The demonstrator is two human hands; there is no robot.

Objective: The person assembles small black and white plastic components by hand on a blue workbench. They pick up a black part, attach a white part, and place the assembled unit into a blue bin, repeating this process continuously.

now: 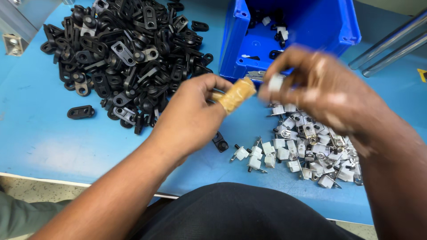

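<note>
My left hand (195,113) hovers over the blue table, fingers curled, with tan tape wrapped round one finger (236,94); what it holds is hidden. My right hand (320,86) is blurred by motion just to its right and pinches a small white part (275,82) at the fingertips. Below the right hand lies a scatter of small white and metal clip parts (302,151). A single black plastic piece (220,142) lies under my left wrist.
A large heap of black plastic link pieces (124,53) covers the table's left, with one stray piece (80,112) near it. A blue bin (231,49) holding a few parts stands at the back. Two metal rods (391,44) run along the right.
</note>
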